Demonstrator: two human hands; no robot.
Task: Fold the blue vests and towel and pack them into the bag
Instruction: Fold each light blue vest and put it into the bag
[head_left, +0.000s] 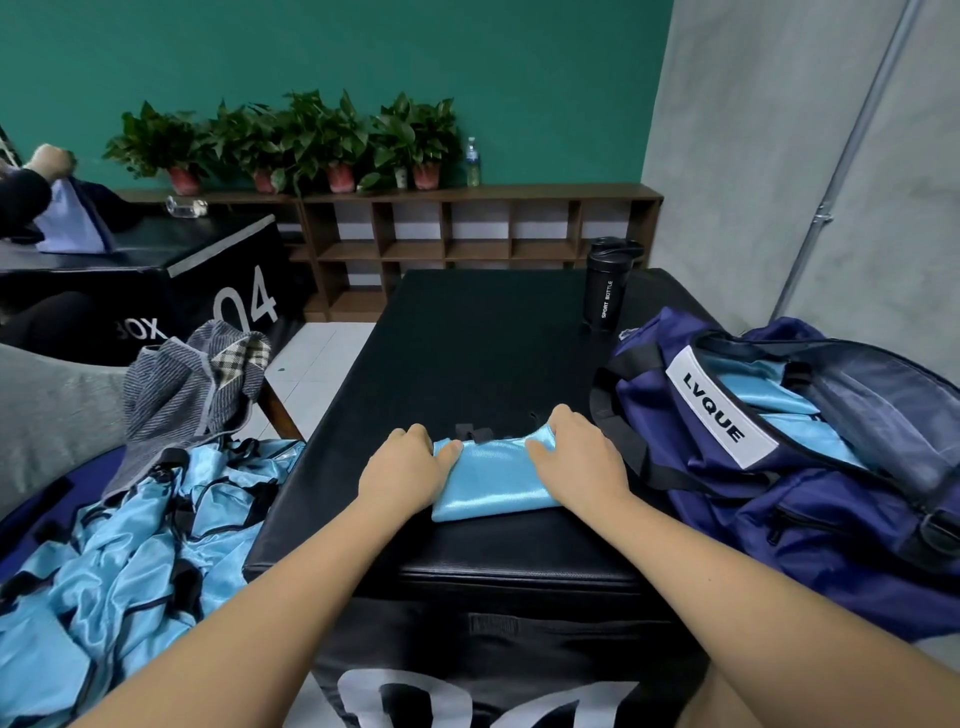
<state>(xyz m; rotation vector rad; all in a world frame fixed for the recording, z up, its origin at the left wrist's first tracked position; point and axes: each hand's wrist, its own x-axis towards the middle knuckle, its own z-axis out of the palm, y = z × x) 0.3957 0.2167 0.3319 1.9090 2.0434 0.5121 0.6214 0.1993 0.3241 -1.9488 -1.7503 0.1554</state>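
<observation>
A folded light-blue vest (491, 483) lies on the black padded box (467, 353) in front of me. My left hand (402, 470) grips its left end, fingers curled over the edge. My right hand (576, 457) grips its right end, thumb on top. To the right stands the open navy bag (810, 499) with the label LVQUE, and light-blue fabric shows inside it. A heap of unfolded blue vests (135, 545) lies at the left. The grey striped towel (192, 395) rests crumpled above that heap.
A black sport bottle (608, 286) stands at the far right of the box. Another black box (156, 270) marked 04 is at the back left, where another person's hand (49, 161) holds cloth. Wooden shelves (467, 234) with potted plants line the green wall.
</observation>
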